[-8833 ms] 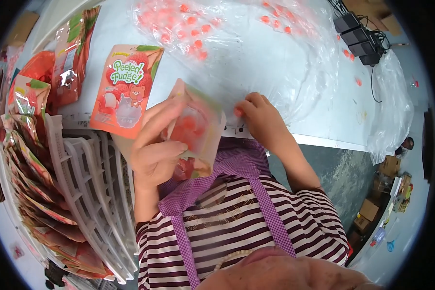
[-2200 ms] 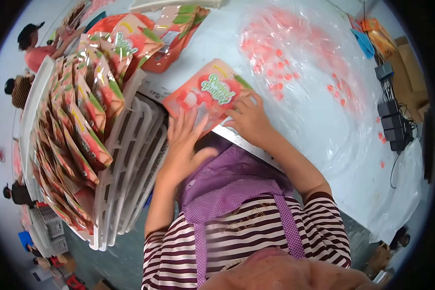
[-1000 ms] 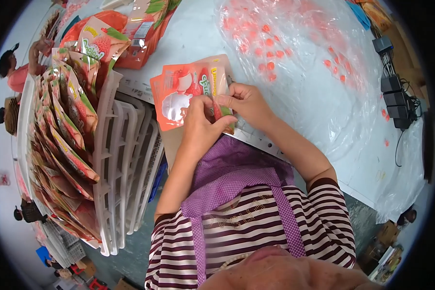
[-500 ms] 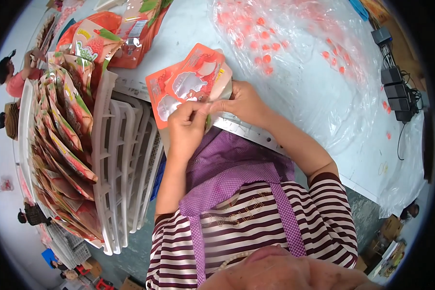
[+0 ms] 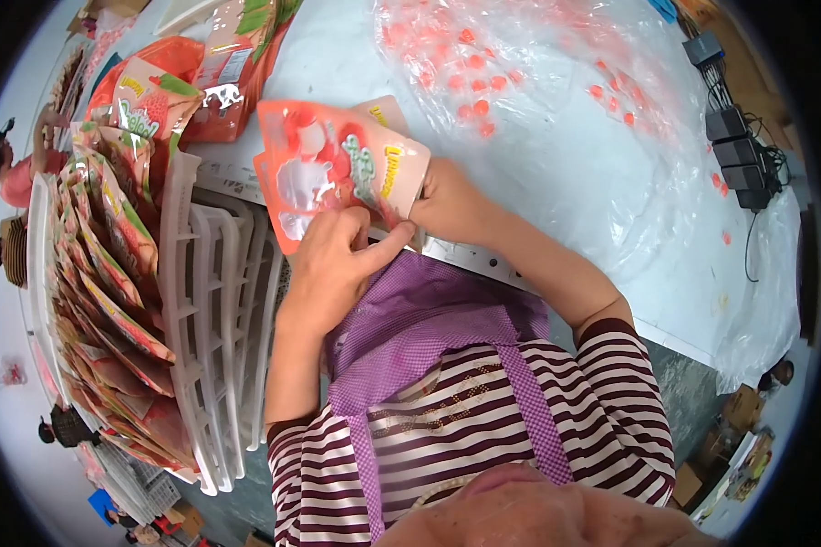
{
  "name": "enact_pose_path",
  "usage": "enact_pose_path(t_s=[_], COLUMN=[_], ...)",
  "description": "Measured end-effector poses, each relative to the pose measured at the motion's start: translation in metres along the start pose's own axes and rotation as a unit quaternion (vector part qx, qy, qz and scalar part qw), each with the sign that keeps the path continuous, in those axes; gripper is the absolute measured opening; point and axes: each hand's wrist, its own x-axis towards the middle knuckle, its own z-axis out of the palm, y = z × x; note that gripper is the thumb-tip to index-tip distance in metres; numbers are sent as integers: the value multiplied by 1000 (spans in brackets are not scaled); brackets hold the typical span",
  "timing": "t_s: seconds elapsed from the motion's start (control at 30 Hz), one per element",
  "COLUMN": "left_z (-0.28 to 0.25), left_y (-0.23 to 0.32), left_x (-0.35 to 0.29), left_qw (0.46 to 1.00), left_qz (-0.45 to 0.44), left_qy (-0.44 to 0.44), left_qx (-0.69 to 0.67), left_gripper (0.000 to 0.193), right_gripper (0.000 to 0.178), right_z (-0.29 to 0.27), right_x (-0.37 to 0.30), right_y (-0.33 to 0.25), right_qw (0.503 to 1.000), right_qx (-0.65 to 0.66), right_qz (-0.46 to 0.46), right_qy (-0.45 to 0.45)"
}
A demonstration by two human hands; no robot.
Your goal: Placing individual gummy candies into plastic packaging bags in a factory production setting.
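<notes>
At centre, the left hand [image 5: 330,264] and right hand [image 5: 452,202], fingers gripping one pouch [image 5: 347,155], overlap a second pouch [image 5: 292,228], with five black adapters [image 5: 737,151] at upper right.

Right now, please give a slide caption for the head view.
Left hand grips a pink pouch, right hand at its edge, over a pale table beside a crate of similar pouches.

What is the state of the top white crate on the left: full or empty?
Full, it appears: many pouches stand closely packed inside the crate.
</notes>
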Motion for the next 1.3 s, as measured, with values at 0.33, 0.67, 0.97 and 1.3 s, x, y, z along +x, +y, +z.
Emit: enact_pose_path(t_s=[0.33,0.67,0.97,1.3], left_z=[-2,-8,28,73], left_y=[2,7,-25,-75], left_x=[9,11,25,47], left_qw=[996,989,984,814], left_qz=[68,-123,32,-249], left_qy=[-13,43,170,176], left_qx=[59,-76,-30,-494], left_gripper=[45,20,20,7], right_gripper=[12,35,22,26], right_z=[13,2,-50,-248], right_x=[-1,9,11,-24], right_y=[4,13,-14,40], right_qw=[961,991,979,761], right_qx=[-26,-59,-142,-545], right_qz=[-276,-100,-127,-47], right_qy=[16,64,67,348])
